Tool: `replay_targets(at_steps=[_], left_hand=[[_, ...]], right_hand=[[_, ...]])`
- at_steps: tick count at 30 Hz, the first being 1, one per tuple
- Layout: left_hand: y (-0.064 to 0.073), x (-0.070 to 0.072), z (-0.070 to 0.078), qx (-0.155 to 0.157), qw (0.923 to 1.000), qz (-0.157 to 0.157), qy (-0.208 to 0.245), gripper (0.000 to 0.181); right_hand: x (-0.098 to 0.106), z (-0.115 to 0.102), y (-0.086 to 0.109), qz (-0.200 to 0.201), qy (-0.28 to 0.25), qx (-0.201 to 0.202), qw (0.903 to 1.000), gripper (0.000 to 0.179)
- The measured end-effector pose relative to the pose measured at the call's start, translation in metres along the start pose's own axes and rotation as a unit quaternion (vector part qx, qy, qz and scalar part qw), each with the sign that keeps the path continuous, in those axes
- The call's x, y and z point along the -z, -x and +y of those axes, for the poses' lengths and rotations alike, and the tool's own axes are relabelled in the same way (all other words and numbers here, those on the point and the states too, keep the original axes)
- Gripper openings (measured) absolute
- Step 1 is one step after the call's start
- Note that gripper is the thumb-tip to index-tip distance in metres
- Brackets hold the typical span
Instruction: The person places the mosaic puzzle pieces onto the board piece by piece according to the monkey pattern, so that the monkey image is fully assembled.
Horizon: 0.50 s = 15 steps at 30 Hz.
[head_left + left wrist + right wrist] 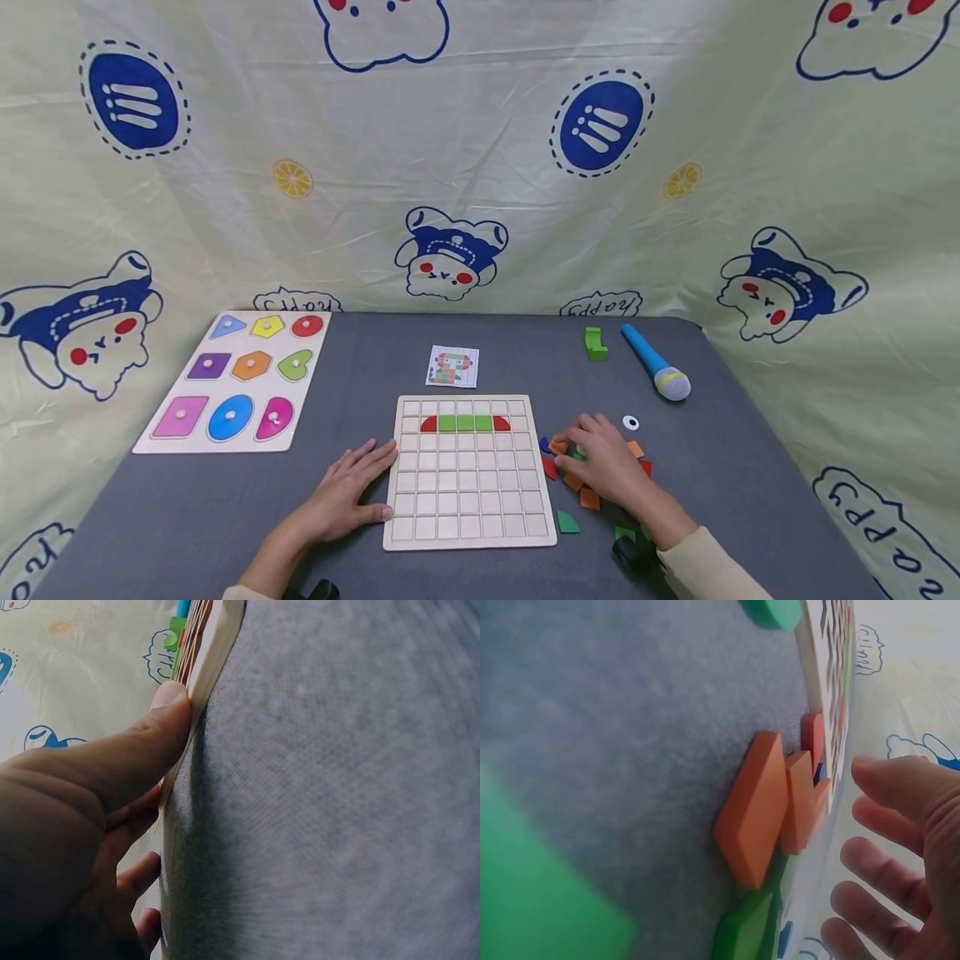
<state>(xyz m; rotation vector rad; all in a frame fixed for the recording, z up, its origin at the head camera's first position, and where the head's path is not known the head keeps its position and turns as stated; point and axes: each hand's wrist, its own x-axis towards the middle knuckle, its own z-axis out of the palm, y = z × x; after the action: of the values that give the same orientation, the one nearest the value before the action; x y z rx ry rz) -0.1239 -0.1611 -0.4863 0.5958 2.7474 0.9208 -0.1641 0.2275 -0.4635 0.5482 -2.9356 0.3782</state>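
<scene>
A pale wooden grid board (470, 542) lies on the table. Near its top, a row of green square tiles (465, 423) runs between a red quarter-round tile (428, 424) and another at the other end. My left hand (347, 492) rests against the board's left edge; in the left wrist view its thumb (169, 705) touches the rim. My right hand (603, 460) hovers over a loose pile right of the board, fingers spread and slightly bent, nothing visible between them. Below it lie orange tiles (754, 810), a red tile (812, 739) and green pieces (746, 926).
A small picture card (452, 367) lies behind the board. To the left is a shape puzzle board (247, 392). A blue toy microphone (652, 358), a green block (596, 343) and a white ring-like piece (631, 422) lie at the right. A green quarter-round tile (567, 522) sits near the board's lower right corner.
</scene>
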Motion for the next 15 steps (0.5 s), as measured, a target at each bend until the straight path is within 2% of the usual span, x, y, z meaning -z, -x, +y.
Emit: replay_targets(at_steps=[7, 15], left_hand=[[0.0, 0.0, 0.0, 0.002, 1.0, -0.001, 0.0, 0.08], [0.0, 0.001, -0.001, -0.002, 1.0, -0.006, 0.004, 0.079]], right_hand=[[-0.008, -0.003, -0.012, -0.003, 0.035, 0.009, 0.9994, 0.022], [-0.012, -0.002, -0.02, -0.017, 0.041, 0.014, 0.9989, 0.02]])
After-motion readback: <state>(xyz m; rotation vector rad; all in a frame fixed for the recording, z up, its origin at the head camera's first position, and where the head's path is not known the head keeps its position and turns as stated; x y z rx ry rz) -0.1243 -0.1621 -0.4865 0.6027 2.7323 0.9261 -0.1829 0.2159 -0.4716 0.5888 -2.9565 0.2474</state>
